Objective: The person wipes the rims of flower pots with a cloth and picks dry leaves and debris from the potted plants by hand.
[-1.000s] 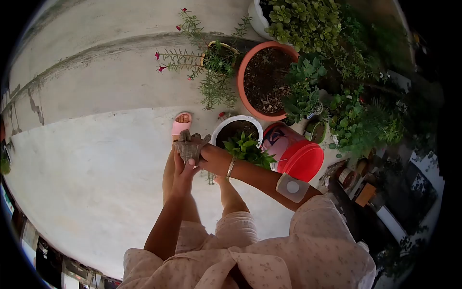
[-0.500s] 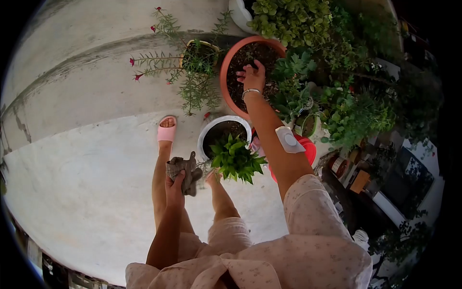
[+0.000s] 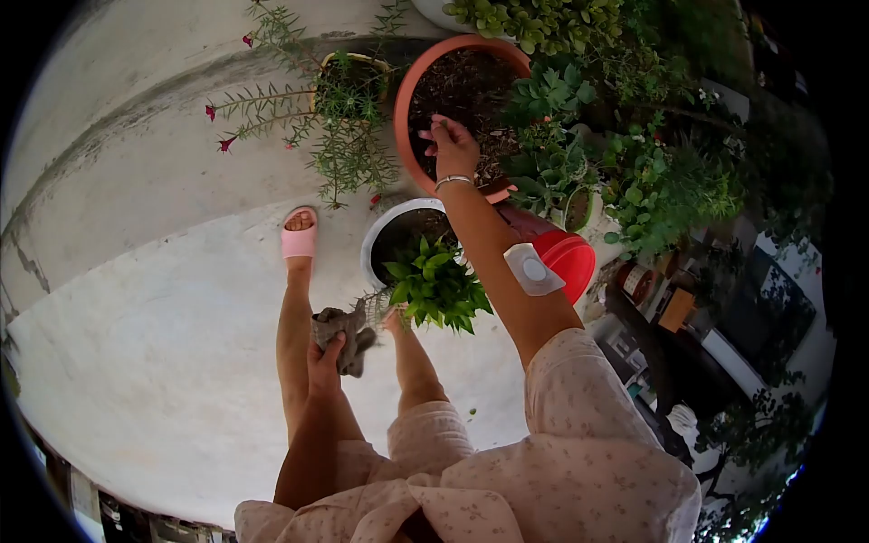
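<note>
My left hand (image 3: 326, 364) is closed around a bundle of grey cloth gloves (image 3: 351, 337), held low in front of my legs. My right arm reaches forward, and my right hand (image 3: 456, 156) is over the near part of a round terracotta-coloured pot (image 3: 405, 110). Its fingers are drawn together in a pinch; anything between them is too small to make out. Dark soil (image 3: 462, 86) with light dry bits fills the pot. Below it stands a white-rimmed pot (image 3: 369, 249) with a bushy green plant (image 3: 441, 288), partly beside my right forearm.
A red bucket (image 3: 572, 261) stands right of my forearm. Thin-stemmed flowers grow from a yellowish pot (image 3: 384, 65) at upper left. Leafy potted plants (image 3: 665, 195) crowd the right side. My pink slipper (image 3: 299, 241) rests on the concrete floor (image 3: 154, 362).
The fingers of my right hand have gone from spread to drawn together over the soil. My view has shifted slightly, and more of the red bucket shows. The gloves stay in my left hand.
</note>
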Demonstrator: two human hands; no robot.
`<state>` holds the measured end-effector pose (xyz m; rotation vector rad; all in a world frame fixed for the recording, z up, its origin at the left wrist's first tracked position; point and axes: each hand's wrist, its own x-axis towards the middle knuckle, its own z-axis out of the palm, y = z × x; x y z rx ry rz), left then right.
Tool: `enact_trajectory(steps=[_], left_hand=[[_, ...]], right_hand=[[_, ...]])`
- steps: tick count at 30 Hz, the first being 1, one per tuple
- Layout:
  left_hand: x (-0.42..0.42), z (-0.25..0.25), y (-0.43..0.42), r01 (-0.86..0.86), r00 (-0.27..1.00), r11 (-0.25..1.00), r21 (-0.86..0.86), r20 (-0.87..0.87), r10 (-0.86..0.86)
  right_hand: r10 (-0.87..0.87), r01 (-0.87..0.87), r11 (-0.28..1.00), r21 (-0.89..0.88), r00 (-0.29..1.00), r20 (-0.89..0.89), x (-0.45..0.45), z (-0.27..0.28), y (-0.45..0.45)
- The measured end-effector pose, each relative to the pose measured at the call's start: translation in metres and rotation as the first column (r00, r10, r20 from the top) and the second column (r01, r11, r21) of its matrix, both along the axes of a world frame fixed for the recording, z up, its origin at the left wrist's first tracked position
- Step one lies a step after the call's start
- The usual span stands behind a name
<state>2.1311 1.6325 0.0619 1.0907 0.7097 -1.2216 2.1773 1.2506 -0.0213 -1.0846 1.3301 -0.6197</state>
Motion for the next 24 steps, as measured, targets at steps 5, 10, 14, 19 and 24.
enact_trajectory(steps=[5,10,14,19,24], left_hand=[[0.002,0.008,-0.011,-0.023,1.000,1.000,0.015,0.011,0.023],[-0.005,0.004,-0.009,-0.012,1.000,0.999,0.034,-0.006,0.013],[-0.005,0.003,-0.003,0.062,0.998,0.998,-0.025,0.009,-0.062],[0.013,0.023,-0.020,-0.029,0.999,0.999,0.014,0.024,0.028],[0.061,0.064,-0.038,-0.096,0.993,0.994,-0.053,0.065,0.099]], right_hand=[[-0.005,-0.049,0.996,-0.073,0.795,-0.607,-0.057,0.021,-0.010],[-0.036,-0.050,0.991,-0.120,0.782,-0.622,-0.079,-0.038,-0.055],[0.036,-0.052,0.998,-0.018,0.863,-0.504,-0.078,-0.050,-0.063],[-0.005,0.017,0.998,0.058,0.980,-0.198,-0.051,0.020,-0.006],[0.267,-0.262,0.959,0.110,0.963,-0.036,-0.019,0.099,0.075]])
